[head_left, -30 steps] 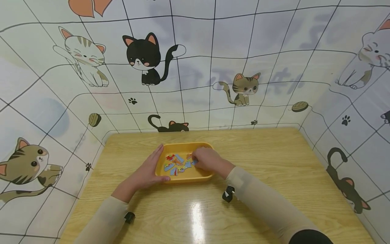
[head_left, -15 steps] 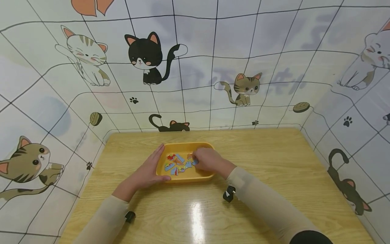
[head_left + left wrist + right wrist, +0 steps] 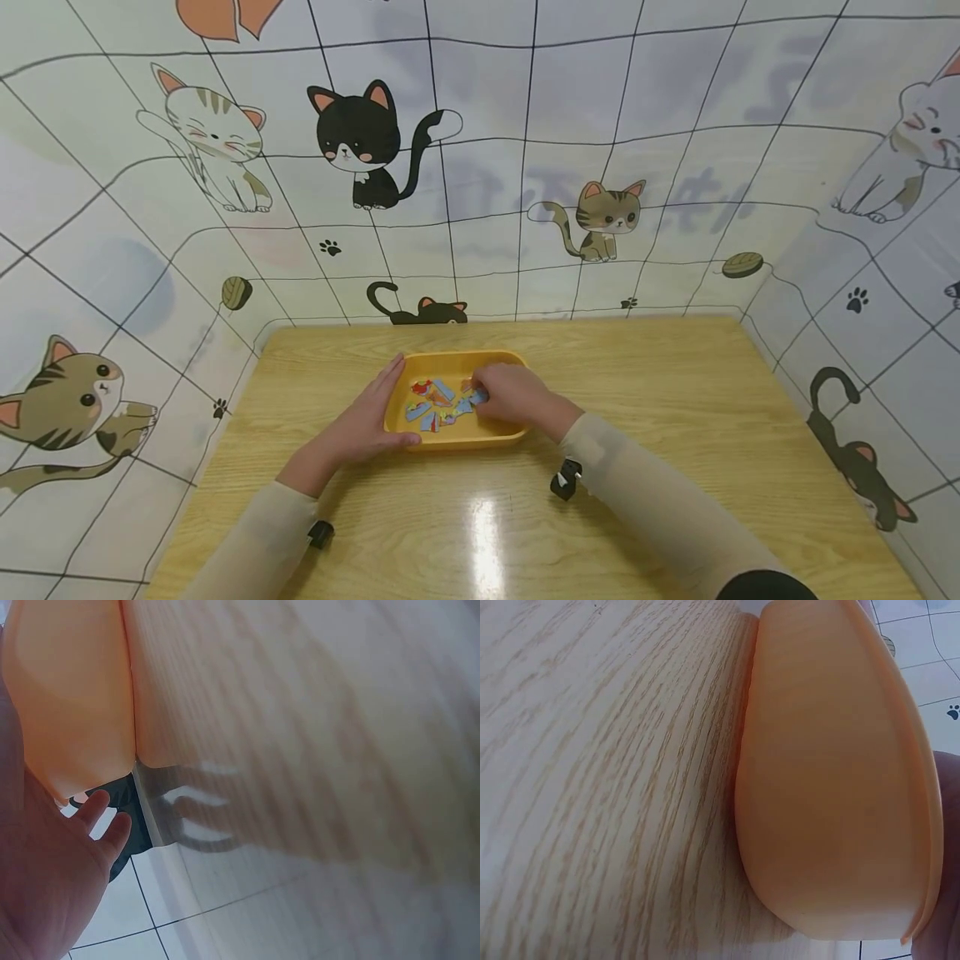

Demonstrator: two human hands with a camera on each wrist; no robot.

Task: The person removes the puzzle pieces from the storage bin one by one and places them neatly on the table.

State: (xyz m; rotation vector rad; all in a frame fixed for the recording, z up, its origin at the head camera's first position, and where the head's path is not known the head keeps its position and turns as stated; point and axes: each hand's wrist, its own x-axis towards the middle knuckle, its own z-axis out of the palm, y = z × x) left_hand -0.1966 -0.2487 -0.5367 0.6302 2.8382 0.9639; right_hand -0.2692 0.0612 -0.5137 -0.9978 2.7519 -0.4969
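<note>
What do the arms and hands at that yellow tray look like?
They're a person's. The left hand and right hand are ungloved; the left sleeve and right sleeve are beige and long. A small, black, boxy left wrist camera and right wrist camera sit near the cuffs. A black patch, unclear what, shows higher up the right arm.

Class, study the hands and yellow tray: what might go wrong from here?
The puzzle pieces lie close together, so the right hand might nudge several at once. It reaches over the right end of the yellow tray and could bump it. The left hand, touching the tray's left end, might push it sideways.
</note>
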